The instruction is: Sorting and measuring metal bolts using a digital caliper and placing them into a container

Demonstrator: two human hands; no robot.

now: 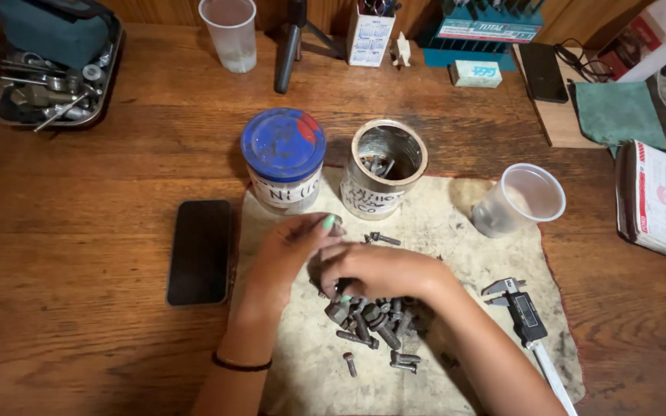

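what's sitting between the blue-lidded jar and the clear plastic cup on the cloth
In the head view, an open tin holding a few bolts stands between the blue-lidded jar and the clear cup, close beside the jar.

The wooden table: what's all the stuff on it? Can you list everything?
Dirty cream cloth mat: one, middle of the brown wooden table.
Dark grey metal bolts: a pile, too many to count, on the mat.
Round jar with blue lid: one, back of mat.
Open metal tin: one, holding bolts, beside the jar.
Clear plastic cups: two, one tipped on the mat, one upright at the back.
Black phone: one, left of mat.
Grey digital caliper: one, right side of mat.
Metal tray of parts: one, back left.
Green cloth: one, back right.
Left hand: above the pile.
Right hand: on the pile, grip hidden.
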